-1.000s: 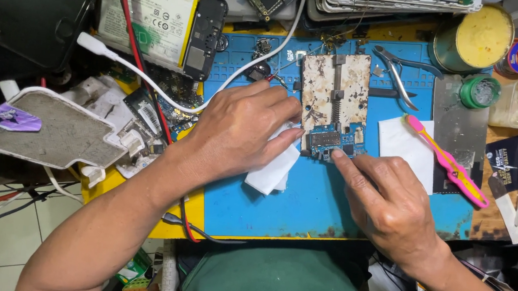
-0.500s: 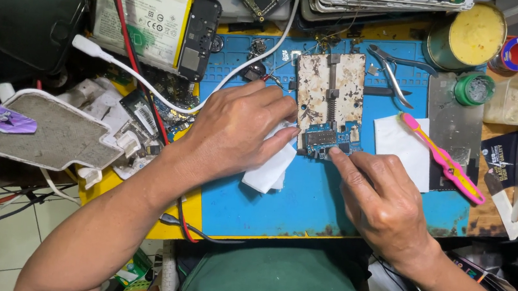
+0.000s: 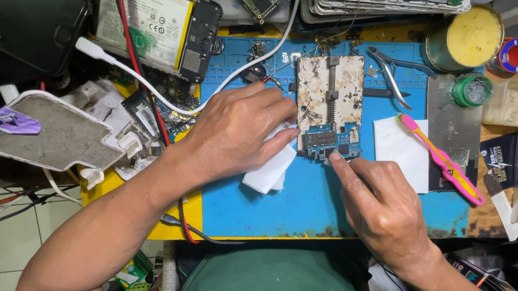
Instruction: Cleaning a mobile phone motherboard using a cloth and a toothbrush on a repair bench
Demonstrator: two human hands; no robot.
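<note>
Barely shifted since before: left hand (image 3: 238,134) pressing white tissue (image 3: 270,165) beside clamped circuit board (image 3: 333,143), right hand (image 3: 380,204) fingertips pinching its edge to steady it.

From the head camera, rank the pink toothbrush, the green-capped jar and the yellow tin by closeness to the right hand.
1. Pink toothbrush, just right of the right hand.
2. Green-capped jar, farther up and right.
3. Yellow tin, at the top right.

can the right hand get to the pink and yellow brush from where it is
Probably yes: the right hand rests at the small blue circuit board, and the pink and yellow brush lies uncovered just beside it, with nothing between them.
</note>
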